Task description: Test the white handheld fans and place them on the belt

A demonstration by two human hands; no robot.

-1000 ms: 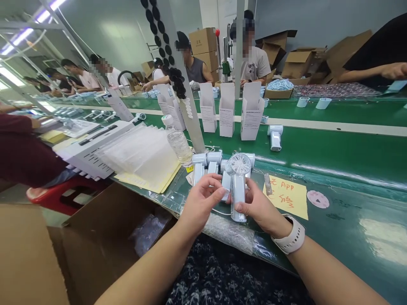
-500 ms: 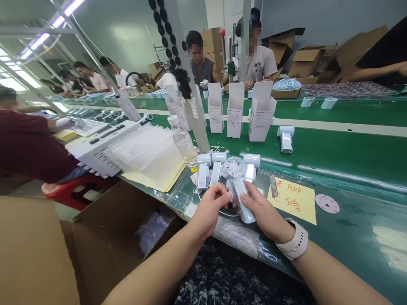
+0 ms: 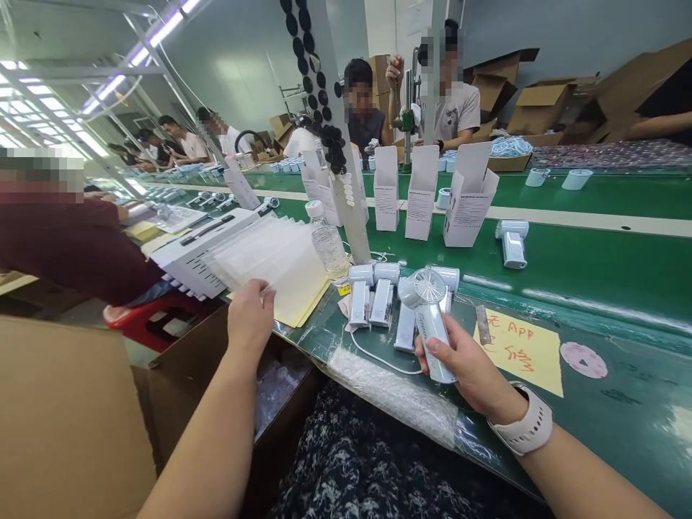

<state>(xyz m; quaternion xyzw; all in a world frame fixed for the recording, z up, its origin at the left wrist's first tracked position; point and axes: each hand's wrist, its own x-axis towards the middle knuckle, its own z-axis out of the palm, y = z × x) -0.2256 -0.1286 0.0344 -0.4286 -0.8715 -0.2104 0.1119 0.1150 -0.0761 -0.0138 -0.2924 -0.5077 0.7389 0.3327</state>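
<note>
My right hand (image 3: 459, 357) is closed around the handle of a pale blue handheld fan (image 3: 434, 328), its round grille facing up. My left hand (image 3: 251, 313) reaches to the near edge of a stack of translucent plastic bags (image 3: 286, 263), thumb and fingers pinched on a bag's edge. Just behind the held fan, several more handheld fans (image 3: 382, 301) lie on the green table. A white cable (image 3: 378, 358) runs from them toward my right hand.
Clear bottle (image 3: 331, 252) stands beside a metal post (image 3: 354, 216). White boxes (image 3: 422, 194) and another fan (image 3: 512, 244) sit on the green conveyor (image 3: 584, 267). A yellow note (image 3: 527, 346) lies right, bubble wrap (image 3: 394, 396) along the front edge. Co-workers sit across and left.
My left hand has left the fan and moved left to the plastic bags. My right hand still holds the fan, now turned to show lettering on its handle. The view has shifted left.
</note>
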